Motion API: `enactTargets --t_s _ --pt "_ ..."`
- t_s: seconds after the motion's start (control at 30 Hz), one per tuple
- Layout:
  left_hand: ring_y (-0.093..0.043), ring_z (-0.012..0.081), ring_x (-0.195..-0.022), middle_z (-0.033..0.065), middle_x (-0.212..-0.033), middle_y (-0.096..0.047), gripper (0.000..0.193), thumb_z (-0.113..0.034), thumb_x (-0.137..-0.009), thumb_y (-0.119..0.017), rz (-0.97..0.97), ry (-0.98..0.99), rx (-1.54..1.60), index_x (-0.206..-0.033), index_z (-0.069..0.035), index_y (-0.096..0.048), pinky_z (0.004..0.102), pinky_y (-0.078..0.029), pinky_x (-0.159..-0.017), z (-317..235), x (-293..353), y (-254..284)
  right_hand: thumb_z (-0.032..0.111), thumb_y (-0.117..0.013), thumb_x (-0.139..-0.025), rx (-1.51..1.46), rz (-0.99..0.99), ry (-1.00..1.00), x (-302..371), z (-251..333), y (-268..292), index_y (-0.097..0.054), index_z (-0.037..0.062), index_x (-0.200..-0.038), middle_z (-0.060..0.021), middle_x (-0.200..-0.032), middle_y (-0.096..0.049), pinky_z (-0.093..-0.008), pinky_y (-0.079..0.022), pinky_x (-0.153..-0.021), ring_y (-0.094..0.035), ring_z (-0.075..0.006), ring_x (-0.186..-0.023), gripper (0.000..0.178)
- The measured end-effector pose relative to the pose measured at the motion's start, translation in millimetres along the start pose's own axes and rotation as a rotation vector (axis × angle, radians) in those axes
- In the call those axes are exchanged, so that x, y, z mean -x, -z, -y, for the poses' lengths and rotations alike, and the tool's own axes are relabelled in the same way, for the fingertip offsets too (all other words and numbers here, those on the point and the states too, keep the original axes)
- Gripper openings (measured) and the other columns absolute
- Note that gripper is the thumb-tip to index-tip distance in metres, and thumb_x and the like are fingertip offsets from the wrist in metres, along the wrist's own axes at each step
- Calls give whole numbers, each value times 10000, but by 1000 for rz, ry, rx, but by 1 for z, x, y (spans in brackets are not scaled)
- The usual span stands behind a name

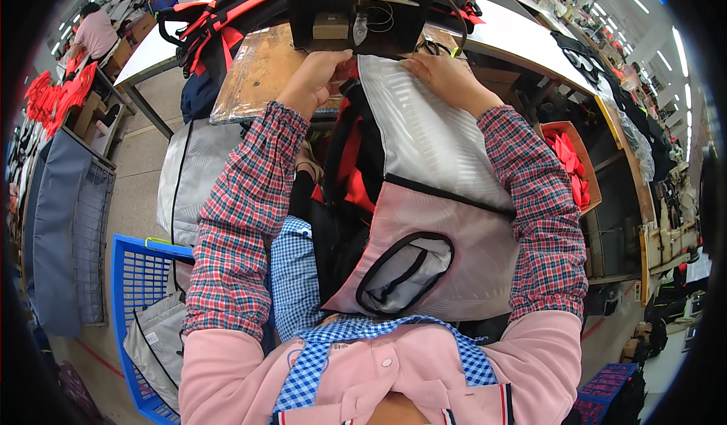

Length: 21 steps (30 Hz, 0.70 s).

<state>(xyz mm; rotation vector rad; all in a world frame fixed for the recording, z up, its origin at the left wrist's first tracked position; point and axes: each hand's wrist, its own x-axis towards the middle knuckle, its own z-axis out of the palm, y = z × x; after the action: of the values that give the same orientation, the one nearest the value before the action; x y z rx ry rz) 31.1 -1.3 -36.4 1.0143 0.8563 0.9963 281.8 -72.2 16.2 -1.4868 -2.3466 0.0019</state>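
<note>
A silvery grey patterned fabric bag panel (432, 137) hangs from the machine's front edge down to my lap. A black binding seam crosses it, and its lower part has an oval opening (405, 273) edged in black. My left hand (319, 80) is closed at the upper left corner, beside a bit of red fabric. With thumb and fingers, my right hand (448, 80) pinches the upper right edge. Black and red straps (350, 160) hang along the panel's left side. Just beyond both hands stands a black machine (333, 43) with a small metal part and a pale hood.
A wooden tabletop (257, 77) wrapped in clear film lies left of the machine, with black and red bags (219, 28) behind. On the floor to the left, a blue basket (129, 273) holds grey pieces. A box of red fabric (568, 160) is at right.
</note>
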Motion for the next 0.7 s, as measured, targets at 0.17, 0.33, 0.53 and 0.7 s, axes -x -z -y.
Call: enactTargets --t_s 0.17,0.33,0.53,0.7 --pt "-583 128 -751 -5 -827 -636 136 -221 -934 -641 -29 -6 1 -901 -91 -660 314 -482 -667 -2 -7 -4 454 -418 -1024 -23 -57 57 -7 -11 -4 -653 29 -1032 -213 -860 -691 -470 -516 -762 -662 -408 -829 486" --pt "-637 144 -749 34 -857 -683 122 -160 -945 -624 -41 -1 30 -969 -50 -673 296 -520 -708 -5 -9 -7 446 -426 -1024 -13 -45 57 -12 -15 -4 -655 30 -1021 -215 -850 -688 -470 -516 -751 -661 -408 -818 475" --pt "-628 141 -723 32 -826 -677 125 -158 -948 -619 -102 17 -16 -952 -44 -672 288 -513 -674 -8 -12 -8 442 -431 -1023 -36 -61 74 -16 -20 -7 -653 30 -1026 -220 -852 -686 -468 -514 -746 -657 -413 -817 469" --pt "-627 139 -710 27 -833 -675 133 -161 -946 -625 -101 -45 -22 -958 -37 -672 284 -511 -671 -8 -13 -10 445 -433 -1021 -6 -65 80 -18 -23 -9 -655 32 -1034 -219 -855 -686 -466 -513 -748 -654 -414 -823 470"
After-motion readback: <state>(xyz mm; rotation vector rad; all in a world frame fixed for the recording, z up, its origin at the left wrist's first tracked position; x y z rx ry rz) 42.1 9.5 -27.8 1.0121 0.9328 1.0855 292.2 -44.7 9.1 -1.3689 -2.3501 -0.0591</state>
